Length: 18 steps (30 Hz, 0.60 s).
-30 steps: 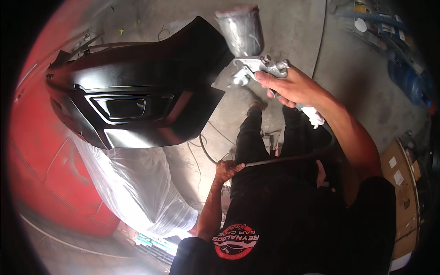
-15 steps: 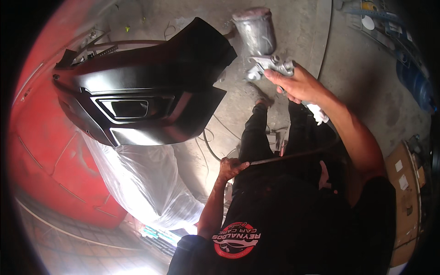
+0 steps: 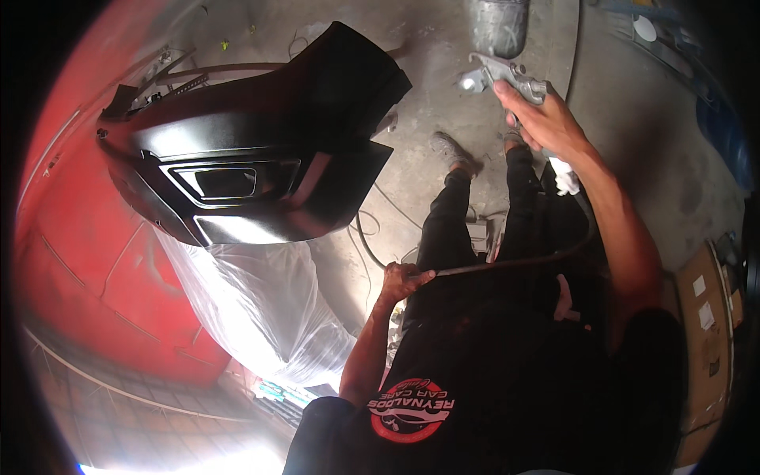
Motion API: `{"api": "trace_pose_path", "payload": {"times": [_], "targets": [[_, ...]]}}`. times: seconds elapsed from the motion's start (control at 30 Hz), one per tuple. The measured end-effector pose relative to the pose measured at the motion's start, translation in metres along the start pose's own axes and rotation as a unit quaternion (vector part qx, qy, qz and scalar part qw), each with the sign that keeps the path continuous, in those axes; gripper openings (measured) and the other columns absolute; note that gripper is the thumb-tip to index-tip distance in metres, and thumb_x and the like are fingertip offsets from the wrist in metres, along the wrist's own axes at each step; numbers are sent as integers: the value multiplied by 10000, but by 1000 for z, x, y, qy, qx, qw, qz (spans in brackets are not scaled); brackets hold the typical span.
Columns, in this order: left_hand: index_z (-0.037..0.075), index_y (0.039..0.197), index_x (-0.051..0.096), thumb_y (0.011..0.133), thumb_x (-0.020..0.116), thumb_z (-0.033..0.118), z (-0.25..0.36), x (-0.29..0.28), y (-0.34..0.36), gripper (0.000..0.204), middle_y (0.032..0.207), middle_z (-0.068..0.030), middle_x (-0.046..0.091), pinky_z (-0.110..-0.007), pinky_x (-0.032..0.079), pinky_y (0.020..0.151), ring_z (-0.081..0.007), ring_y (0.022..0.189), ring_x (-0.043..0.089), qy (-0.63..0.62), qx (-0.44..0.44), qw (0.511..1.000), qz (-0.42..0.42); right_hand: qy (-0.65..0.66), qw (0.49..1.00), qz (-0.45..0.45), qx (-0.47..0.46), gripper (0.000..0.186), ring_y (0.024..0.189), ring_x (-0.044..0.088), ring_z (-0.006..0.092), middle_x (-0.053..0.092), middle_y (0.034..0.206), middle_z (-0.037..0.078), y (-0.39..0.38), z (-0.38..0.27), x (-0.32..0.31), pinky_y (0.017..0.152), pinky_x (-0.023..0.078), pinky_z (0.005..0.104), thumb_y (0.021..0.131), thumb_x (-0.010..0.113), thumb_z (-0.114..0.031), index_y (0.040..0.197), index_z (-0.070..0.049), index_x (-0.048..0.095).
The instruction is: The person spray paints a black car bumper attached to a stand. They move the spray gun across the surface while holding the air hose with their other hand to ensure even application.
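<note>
My right hand (image 3: 540, 119) is closed round the handle of a metal spray gun (image 3: 507, 71), raised at the upper right of the view. Its grey paint cup (image 3: 499, 28) is cut off by the top edge. A dark air hose (image 3: 507, 267) runs from below the gun, where something white is wrapped, across my waist. My left hand (image 3: 402, 281) grips that hose in front of my body. To the left is a glossy black car bumper (image 3: 261, 158), apart from the gun, its surface reflecting bright light.
Clear plastic sheeting (image 3: 261, 309) hangs below the bumper, next to a red panel (image 3: 103, 277). Thin hoses lie on the concrete floor (image 3: 427, 103) between the bumper and my legs. Cardboard (image 3: 703, 348) stands at the right, and a blue container (image 3: 724, 146) sits farther up.
My right hand has moved the spray gun up and to the right, away from the bumper. My left hand keeps hold of the hose and has shifted slightly.
</note>
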State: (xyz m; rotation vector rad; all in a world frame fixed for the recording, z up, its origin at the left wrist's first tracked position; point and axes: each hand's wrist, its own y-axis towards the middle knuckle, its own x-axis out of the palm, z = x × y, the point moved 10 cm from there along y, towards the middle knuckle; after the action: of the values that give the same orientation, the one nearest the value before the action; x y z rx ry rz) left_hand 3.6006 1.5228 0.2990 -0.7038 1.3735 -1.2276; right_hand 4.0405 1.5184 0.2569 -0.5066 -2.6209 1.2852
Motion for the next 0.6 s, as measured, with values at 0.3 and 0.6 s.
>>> {"api": "trace_pose_path", "payload": {"times": [0.3,0.6], "targets": [[30,620,669,762,692,636,4,3,-3,624,574,-144,625,-430,515,681,-332,626,650,-3,55,998,26,21,993,-105,-42,598,550,590,151,648,778,74,-16,-29,24,469,457,297,893,569,-615,973,-26,634],[36,661,694,758,680,656,-4,2,-2,627,624,-135,654,-415,511,751,-316,695,666,-19,10,1000,19,-20,993,113,-7,674,714,587,201,619,749,86,-10,-60,-7,723,485,361,879,535,-673,1150,-67,652]]}}
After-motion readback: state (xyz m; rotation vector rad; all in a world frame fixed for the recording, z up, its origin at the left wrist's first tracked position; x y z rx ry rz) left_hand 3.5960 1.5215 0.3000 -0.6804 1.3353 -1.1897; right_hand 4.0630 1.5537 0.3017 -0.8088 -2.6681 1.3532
